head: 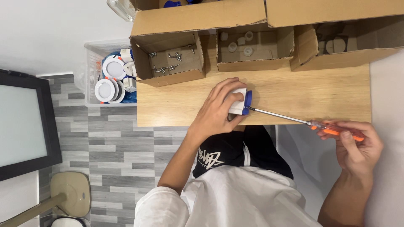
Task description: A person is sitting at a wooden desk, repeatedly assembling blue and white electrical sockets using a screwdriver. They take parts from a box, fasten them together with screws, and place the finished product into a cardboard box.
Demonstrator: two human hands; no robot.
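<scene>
White shirt and dark shorts filled the bottom of the view; both forearms reached up from there to the wooden surface.

Progress, judged: fastening was under way, not finished. The small white block with a blue end piece lay on the surface near its front edge, and the screwdriver met the blue end with its tip, shaft running low and to the right. Whether a screw sat under the tip could not be seen. Loose screws lay in the left cardboard box; white round parts lay in the middle box. A clear bin of round white fittings stood beside the surface, by the floor.

Grip: the left hand was cupped over the block, fingers curled across its top, pressing it down. The right hand was closed round the orange handle, thumb and fingertips pinching it, held off the surface edge.
</scene>
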